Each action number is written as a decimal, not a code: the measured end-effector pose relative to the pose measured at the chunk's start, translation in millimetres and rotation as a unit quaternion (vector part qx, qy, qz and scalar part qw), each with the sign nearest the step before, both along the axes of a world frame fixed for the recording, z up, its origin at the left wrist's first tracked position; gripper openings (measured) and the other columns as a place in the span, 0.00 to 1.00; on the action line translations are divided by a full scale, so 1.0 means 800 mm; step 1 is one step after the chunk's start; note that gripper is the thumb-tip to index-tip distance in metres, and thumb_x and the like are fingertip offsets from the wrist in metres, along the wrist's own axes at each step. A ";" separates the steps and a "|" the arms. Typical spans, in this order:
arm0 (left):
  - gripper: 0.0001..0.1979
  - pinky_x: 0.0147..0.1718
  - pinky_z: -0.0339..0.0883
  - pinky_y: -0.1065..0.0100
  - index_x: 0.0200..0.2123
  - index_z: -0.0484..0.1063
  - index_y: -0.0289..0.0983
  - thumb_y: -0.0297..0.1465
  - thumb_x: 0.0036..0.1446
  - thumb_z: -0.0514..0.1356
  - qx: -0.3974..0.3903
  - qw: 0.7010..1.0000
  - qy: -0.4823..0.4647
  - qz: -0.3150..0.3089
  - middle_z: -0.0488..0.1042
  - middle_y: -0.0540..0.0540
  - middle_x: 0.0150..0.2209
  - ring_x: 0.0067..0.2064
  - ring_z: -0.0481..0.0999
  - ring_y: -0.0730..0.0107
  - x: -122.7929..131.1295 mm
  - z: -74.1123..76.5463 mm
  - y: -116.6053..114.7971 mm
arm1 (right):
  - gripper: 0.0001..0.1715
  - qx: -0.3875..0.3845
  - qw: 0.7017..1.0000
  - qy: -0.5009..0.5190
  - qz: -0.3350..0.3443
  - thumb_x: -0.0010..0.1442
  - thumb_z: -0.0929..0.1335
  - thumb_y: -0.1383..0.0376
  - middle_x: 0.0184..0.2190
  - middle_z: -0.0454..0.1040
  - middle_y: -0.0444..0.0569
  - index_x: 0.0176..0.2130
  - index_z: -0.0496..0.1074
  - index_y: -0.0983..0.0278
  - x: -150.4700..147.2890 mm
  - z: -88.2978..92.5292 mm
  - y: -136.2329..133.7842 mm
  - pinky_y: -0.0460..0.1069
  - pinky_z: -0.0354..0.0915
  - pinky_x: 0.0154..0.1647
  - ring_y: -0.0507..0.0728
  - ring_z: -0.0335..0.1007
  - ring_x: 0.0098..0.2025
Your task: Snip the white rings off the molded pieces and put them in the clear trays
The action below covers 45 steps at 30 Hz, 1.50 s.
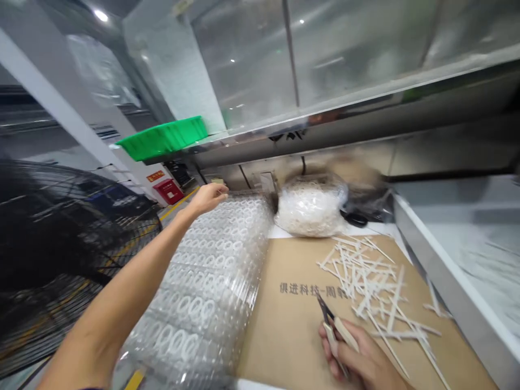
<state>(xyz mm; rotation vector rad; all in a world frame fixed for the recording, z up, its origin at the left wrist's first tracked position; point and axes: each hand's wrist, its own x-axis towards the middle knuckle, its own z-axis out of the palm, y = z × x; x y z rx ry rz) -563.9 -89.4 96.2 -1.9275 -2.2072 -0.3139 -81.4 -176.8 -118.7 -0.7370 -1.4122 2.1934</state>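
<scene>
The left hand (207, 197) is open, fingers close together, and touches the far edge of a clear plastic blister sheet (203, 287). Over brown cardboard (280, 336), the right hand (357, 360) pinches tweezers (335, 336), just beside a loose pile of white plastic strips (365, 281).

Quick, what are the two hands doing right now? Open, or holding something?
Left hand: open, fingers at the far edge of the clear plastic sheet, no grip visible.
Right hand: closed, holding cream-handled tweezers.
</scene>
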 end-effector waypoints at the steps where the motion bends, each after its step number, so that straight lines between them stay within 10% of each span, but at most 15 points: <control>1: 0.17 0.47 0.70 0.64 0.48 0.76 0.34 0.37 0.60 0.58 -0.001 1.000 0.002 -0.030 0.79 0.43 0.46 0.44 0.77 0.61 0.021 0.003 -0.007 | 0.20 0.056 0.998 0.001 0.022 0.62 0.67 0.52 0.32 0.72 0.49 0.42 0.70 0.66 0.001 0.008 -0.001 0.49 0.68 0.32 0.53 0.71 0.29; 4: 0.18 0.42 0.70 0.64 0.48 0.76 0.38 0.40 0.59 0.58 -0.016 0.993 0.006 -0.113 0.79 0.43 0.46 0.41 0.77 0.61 0.092 0.009 -0.021 | 0.13 0.400 0.914 -0.056 0.041 0.69 0.56 0.65 0.32 0.72 0.49 0.44 0.65 0.66 0.008 0.019 0.001 0.47 0.67 0.32 0.53 0.71 0.30; 6: 0.16 0.38 0.69 0.65 0.46 0.77 0.40 0.40 0.60 0.58 -0.043 0.984 0.011 -0.170 0.80 0.44 0.44 0.39 0.78 0.62 0.147 0.008 -0.026 | 0.11 0.481 0.873 -0.071 0.035 0.63 0.60 0.68 0.37 0.74 0.50 0.45 0.67 0.65 0.012 0.016 0.002 0.50 0.67 0.39 0.56 0.71 0.36; 10: 0.13 0.40 0.68 0.67 0.46 0.77 0.40 0.37 0.62 0.58 -0.133 0.953 0.018 -0.273 0.80 0.46 0.41 0.39 0.78 0.65 0.268 -0.012 -0.031 | 0.19 0.588 0.801 -0.067 0.090 0.49 0.68 0.69 0.38 0.75 0.53 0.44 0.70 0.65 0.014 0.004 -0.003 0.53 0.67 0.41 0.60 0.71 0.38; 20: 0.14 0.42 0.68 0.67 0.44 0.79 0.42 0.29 0.51 0.67 -0.275 0.900 0.032 -0.335 0.81 0.46 0.41 0.42 0.79 0.61 0.500 -0.121 0.002 | 0.19 0.689 0.706 -0.116 0.113 0.59 0.67 0.63 0.44 0.77 0.56 0.50 0.70 0.67 0.017 0.012 0.001 0.53 0.69 0.43 0.61 0.75 0.42; 33: 0.19 0.40 0.69 0.69 0.44 0.78 0.37 0.20 0.49 0.58 -0.199 0.936 -0.023 -0.290 0.78 0.43 0.42 0.41 0.77 0.63 0.445 -0.182 0.000 | 0.16 0.725 0.667 -0.121 0.123 0.61 0.68 0.60 0.40 0.77 0.55 0.46 0.70 0.66 0.015 0.013 -0.004 0.52 0.68 0.38 0.61 0.75 0.38; 45: 0.19 0.61 0.61 0.59 0.52 0.76 0.41 0.32 0.56 0.65 -0.157 0.889 -0.160 -0.400 0.71 0.42 0.59 0.60 0.70 0.55 0.438 -0.184 0.012 | 0.15 0.744 0.633 -0.138 0.164 0.59 0.67 0.60 0.39 0.76 0.50 0.45 0.68 0.63 0.015 0.014 -0.001 0.51 0.66 0.40 0.60 0.72 0.39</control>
